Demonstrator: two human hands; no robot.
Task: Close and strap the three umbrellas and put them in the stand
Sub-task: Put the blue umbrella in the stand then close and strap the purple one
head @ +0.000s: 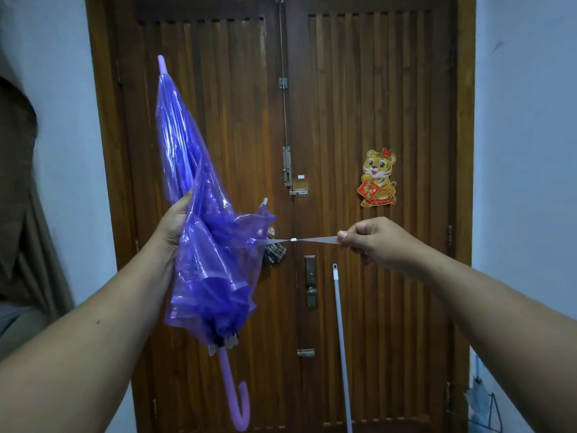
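A: Item one?
B: Purple umbrella [199, 232], see-through plastic canopy, folded down but loose and unstrapped. It is held up in front of the wooden door [390, 104], left of the door's centre seam, tip up and tilted slightly left, hooked handle [235, 398] hanging at the bottom.

A: Who has hold of it?
B: The left hand [176, 225], wrapped around the bunched canopy about midway along its length, fingers closed behind the plastic.

A: Item two?
B: Strap [307, 240], thin and pale, with a small white snap on it. It runs taut from the canopy's right edge across the door's centre seam.

A: And its far end?
B: Pinched between thumb and fingers of the right hand [373, 242], which is otherwise curled closed, in front of the door's right leaf.

A: Anything else on or by the door?
B: Tiger sticker [378, 177], gold and red, on the right leaf above the right hand. White pole [341, 345] leaning against the right leaf, below that hand. A small dark checked thing [274, 256] hangs at the seam behind the canopy edge; cannot tell what it is. Wire stand [490, 414] at the floor to the right of the door frame, with something pale blue [479, 398] in it, too cut off to identify.

A: Left of the door?
B: Brown curtain [22, 189] against the pale wall [527, 135].
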